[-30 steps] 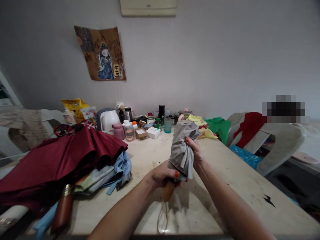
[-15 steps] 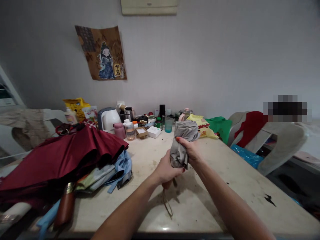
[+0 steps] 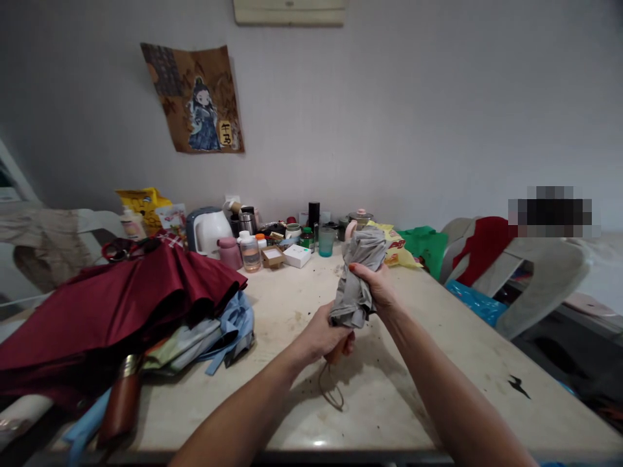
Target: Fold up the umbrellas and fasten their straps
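Note:
Over the middle of the table I hold a folded grey umbrella (image 3: 354, 299), tilted with its bunched canopy pointing away from me. My left hand (image 3: 322, 336) is closed round its lower end, by the brown handle (image 3: 335, 352), from which a thin cord loop (image 3: 331, 392) hangs. Higher up, my right hand (image 3: 380, 290) wraps the canopy cloth from the right, thumb lying across the front. The right fingers behind the cloth are hidden.
A large dark red umbrella (image 3: 131, 292) with a brown handle (image 3: 120, 402) lies at left, over light blue cloth (image 3: 238, 321). Along the back stand a kettle (image 3: 211, 232), bottles, a white box (image 3: 297, 255) and a teal cup (image 3: 326, 242). A person sits beyond the right edge.
My left hand has shifted down toward the handle, its fingertips now showing beside it. The grey canopy looks more tightly gathered. The view has shifted slightly.

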The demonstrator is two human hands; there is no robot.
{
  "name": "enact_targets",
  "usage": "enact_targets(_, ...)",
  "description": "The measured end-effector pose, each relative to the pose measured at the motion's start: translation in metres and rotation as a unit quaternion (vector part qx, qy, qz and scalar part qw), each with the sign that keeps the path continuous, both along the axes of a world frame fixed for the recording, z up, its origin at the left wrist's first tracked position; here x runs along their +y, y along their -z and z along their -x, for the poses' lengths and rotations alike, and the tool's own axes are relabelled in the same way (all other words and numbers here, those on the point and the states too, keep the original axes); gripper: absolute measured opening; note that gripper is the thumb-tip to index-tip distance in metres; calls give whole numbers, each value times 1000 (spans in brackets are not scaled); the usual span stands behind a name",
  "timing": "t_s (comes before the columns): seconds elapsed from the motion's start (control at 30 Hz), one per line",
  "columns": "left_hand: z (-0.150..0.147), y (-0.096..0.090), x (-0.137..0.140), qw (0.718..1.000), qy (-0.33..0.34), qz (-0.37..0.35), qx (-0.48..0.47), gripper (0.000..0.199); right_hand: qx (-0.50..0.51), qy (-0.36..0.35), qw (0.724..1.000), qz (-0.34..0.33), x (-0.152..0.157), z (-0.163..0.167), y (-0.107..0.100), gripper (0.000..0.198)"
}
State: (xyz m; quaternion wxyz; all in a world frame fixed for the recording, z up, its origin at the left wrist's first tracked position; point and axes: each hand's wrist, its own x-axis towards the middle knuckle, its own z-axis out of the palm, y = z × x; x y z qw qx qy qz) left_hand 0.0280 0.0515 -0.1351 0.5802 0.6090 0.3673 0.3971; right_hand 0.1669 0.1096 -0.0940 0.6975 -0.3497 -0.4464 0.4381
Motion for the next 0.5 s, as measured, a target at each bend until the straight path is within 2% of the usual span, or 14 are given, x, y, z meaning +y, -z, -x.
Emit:
enact_targets(0.1,23,-11,6,987,-33,-101,124,39,-69,53,996,-31,4,-11,-1,56)
enact_targets(0.13,33,-17,9,980,-28,-115,163,42,-98,72,992,-41,5,-15,0,56)
enact_targets(0.2,50,-28,11,977,12,-127,173,33,-133,86,986,-51,7,-21,0,56)
enact_targets(0.27,62,-37,12,983,10,-150,109,37,-118,57,991,-33,8,-22,1,53)
enact_targets(0.33,68,-42,10,982,-35,-185,29,47,-73,8,997,-8,7,-19,2,52)
enact_targets(0.5,73,-37,10,965,-48,-221,-130,47,37,-56,998,-9,-1,-3,1,57)
